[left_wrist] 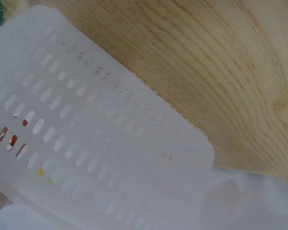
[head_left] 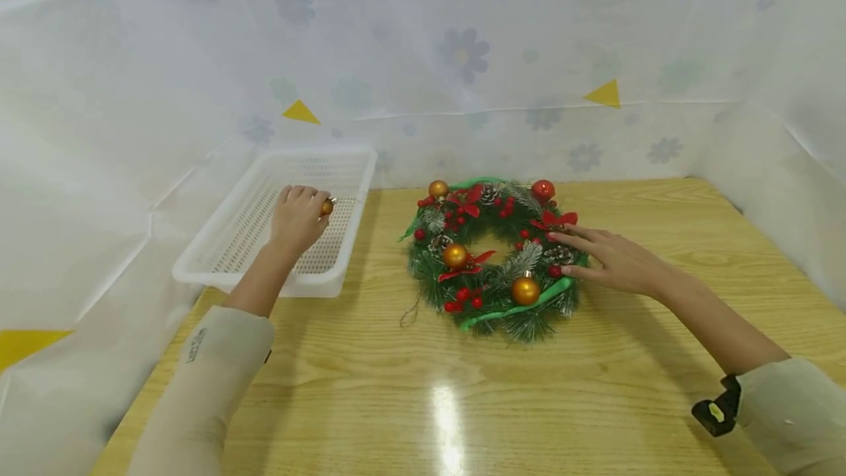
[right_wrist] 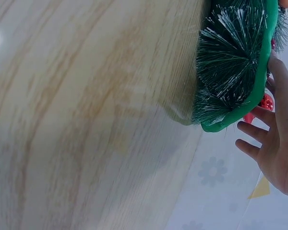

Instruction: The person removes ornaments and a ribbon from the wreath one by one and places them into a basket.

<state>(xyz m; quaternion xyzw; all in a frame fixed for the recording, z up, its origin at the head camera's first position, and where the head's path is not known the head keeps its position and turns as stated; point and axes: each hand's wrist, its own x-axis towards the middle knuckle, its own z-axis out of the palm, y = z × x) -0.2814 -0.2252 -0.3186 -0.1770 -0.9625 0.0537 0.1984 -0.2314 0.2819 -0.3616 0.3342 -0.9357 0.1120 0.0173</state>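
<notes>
My left hand [head_left: 299, 219] is over the white plastic basket [head_left: 317, 283] and pinches a small gold bauble [head_left: 327, 207] with a metal cap. In the left wrist view the slotted side wall of the basket [left_wrist: 86, 115] hides most of that hand; orange-red patches show through its slots. To the right, a green Christmas wreath [head_left: 426, 270] lies flat on the table. It carries gold and red baubles, red bows, berries, pine cones and a green ribbon [head_left: 518, 311]. My right hand [head_left: 615, 259], fingers extended, touches the wreath's right edge; in the right wrist view the hand [right_wrist: 283, 139] is beside the ribbon.
The basket stands at the left side of the wooden table [head_left: 370, 380], with its rim raised above the tabletop. A flower-patterned white sheet [head_left: 410, 42] hangs behind and at both sides, with yellow triangles [head_left: 604, 94] on it. A thin string loop [head_left: 410, 312] lies by the wreath.
</notes>
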